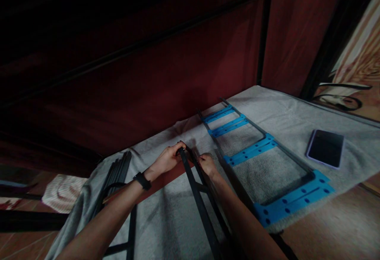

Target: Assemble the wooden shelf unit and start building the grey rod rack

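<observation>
My left hand (168, 157), with a black watch (142, 181) on the wrist, is closed on the far end of a black metal frame (196, 190). The frame has two long rails and a crossbar and slants toward me. Beside the right rail, my right hand (208, 165) is closed with its fingers curled in; what it pinches is too small to make out. A reddish-brown board (163, 180) lies behind the frame and under my left forearm.
On the grey cloth (285, 111), a dark frame with blue slotted strips (251, 153) lies at right, and a phone (325, 148) beyond it. Dark bars (117, 173) are stacked at left, near another black frame (131, 228). A dark red panel (178, 73) stands behind.
</observation>
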`<state>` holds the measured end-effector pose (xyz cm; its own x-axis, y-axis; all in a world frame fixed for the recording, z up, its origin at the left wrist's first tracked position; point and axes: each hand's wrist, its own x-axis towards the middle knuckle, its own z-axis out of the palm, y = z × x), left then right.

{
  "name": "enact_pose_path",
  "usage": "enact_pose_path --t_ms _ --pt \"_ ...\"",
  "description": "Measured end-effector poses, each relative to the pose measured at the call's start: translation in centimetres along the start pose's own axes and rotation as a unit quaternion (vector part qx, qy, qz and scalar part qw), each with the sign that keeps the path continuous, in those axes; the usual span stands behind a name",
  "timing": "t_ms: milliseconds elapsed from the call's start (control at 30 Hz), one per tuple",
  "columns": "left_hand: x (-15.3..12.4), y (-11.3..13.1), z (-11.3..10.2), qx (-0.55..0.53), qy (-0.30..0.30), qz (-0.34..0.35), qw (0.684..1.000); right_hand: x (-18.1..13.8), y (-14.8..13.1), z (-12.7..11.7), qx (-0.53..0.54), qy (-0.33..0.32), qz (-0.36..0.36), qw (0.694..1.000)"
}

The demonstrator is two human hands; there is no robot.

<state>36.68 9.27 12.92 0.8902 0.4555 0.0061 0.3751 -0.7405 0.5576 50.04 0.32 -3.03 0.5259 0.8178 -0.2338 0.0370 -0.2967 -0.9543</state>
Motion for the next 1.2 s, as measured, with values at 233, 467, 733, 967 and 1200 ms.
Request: enact_pose_path --t_ms 233,467,733,967,1200 --pt "-1.0 0.7 -0.4 0.000 0.006 -0.001 1.000 -1.2 -0.3 0.2 -0.049 0.034 -0.020 0.998" --pt "-0.8 0.1 -0.5 -0.031 0.016 -0.001 0.999 -1.3 -0.3 0.8 0.117 0.004 0.073 0.990" --pt "-0.9 0.3 -0.9 -0.059 0.028 0.003 0.998 -1.6 -0.3 1.8 0.217 0.028 0.117 0.969" --pt "-0.8 0.1 -0.9 -0.057 0.030 0.002 0.998 -1.8 -0.6 2.4 0.337 0.040 0.150 0.929" --pt "-1.2 0.0 -1.1 -0.076 0.029 -0.008 0.997 -1.8 -0.6 2.6 0.321 0.024 0.121 0.939"
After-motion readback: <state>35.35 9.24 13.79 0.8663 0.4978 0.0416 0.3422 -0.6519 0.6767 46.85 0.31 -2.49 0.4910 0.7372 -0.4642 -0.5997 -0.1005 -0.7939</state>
